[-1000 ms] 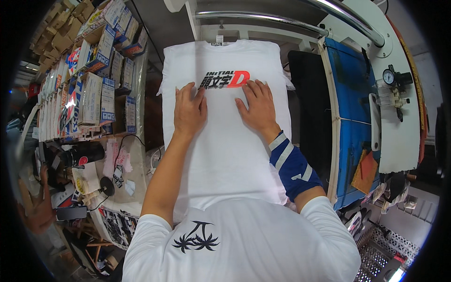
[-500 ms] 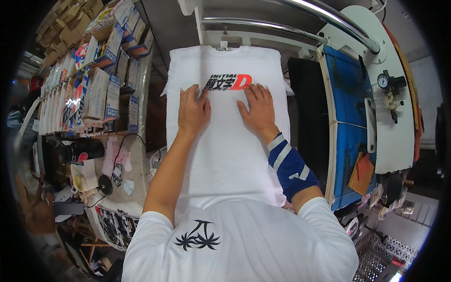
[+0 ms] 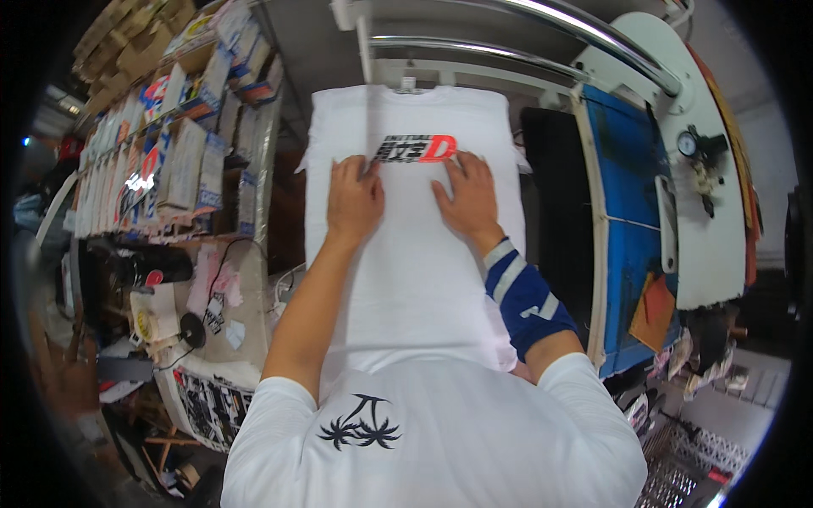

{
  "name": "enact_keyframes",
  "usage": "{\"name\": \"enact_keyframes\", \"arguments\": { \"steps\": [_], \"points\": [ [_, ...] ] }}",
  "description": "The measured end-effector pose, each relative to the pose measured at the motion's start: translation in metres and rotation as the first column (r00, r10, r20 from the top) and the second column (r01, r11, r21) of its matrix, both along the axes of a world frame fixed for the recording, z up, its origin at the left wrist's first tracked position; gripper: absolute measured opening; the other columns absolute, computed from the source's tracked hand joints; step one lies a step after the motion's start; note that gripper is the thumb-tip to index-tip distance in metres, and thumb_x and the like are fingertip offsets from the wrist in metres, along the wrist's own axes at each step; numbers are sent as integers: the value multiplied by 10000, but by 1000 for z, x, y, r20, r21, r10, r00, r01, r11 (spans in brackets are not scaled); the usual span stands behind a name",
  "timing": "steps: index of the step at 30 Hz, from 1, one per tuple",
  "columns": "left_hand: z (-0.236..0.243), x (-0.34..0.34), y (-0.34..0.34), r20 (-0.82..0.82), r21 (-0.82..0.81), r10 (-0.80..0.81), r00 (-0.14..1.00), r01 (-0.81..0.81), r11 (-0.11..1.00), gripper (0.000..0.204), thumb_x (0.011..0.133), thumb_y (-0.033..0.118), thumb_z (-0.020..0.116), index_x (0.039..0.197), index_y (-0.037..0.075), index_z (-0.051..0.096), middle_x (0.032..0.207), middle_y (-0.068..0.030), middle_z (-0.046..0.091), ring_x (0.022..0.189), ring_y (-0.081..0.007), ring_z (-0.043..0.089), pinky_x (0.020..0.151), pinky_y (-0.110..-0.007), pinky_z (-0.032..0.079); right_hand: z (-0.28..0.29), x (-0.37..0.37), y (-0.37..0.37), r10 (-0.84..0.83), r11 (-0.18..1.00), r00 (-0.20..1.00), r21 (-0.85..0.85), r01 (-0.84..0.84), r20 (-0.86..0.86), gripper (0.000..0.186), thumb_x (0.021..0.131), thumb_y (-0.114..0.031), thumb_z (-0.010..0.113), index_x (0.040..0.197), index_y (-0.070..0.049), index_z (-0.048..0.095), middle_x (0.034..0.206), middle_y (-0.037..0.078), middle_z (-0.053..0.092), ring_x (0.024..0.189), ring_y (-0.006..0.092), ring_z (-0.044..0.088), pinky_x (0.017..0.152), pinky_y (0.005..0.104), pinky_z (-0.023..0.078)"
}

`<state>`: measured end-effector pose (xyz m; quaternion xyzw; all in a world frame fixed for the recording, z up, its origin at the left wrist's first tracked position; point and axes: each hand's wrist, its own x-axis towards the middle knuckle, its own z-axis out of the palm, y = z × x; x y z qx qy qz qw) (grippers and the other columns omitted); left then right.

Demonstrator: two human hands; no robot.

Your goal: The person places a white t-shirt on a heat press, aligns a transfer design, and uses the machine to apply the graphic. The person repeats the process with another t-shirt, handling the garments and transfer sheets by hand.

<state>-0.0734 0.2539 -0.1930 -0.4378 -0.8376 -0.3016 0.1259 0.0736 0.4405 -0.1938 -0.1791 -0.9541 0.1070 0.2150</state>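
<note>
A white T-shirt (image 3: 415,279) lies spread out face up in front of me, its neckline at the far end. Across its chest is a black and red printed design (image 3: 413,149). My left hand (image 3: 356,199) rests on the shirt at the design's lower left corner, fingers pointing away from me and thumb side toward the print. On the other side, my right hand (image 3: 470,196) lies flat with fingers spread, its fingertips at the lower right edge of the red part. Neither hand visibly holds anything.
Stacked open cardboard boxes (image 3: 190,157) crowd the left, above a cluttered bench (image 3: 246,309). At right stand a black pad (image 3: 559,229), a blue panel (image 3: 627,195) and a pressure gauge (image 3: 688,144). Chrome bars (image 3: 474,44) cross beyond the shirt.
The view has shifted slightly, so the shirt sits a little further right. My left fingers look a bit more bent at the print's corner; my right hand stays nearly in place.
</note>
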Motion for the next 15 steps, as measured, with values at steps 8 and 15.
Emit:
{"name": "enact_keyframes", "arguments": {
  "steps": [8,15],
  "points": [
    [1,0,0,-15,-6,-3,1000,3,1000,299,898,103,668,1179,21,729,1241,-168,591,1217,-352,551,1142,-592,383,8,3,-3,-24,999,999,-41,26,42,513,979,-369,611,1366,-33,589,1446,199,514,1420,374,402,1235,514,240],
    [-4,-1,1,-19,8,-3,1000,4,1000,300,900,107,665,1181,22,729,1242,-164,594,1223,-350,551,1148,-589,377,9,3,-2,-24,999,997,-42,27,67,521,982,-378,605,1374,-36,580,1460,193,504,1425,362,396,1240,509,230]
  ]
}}
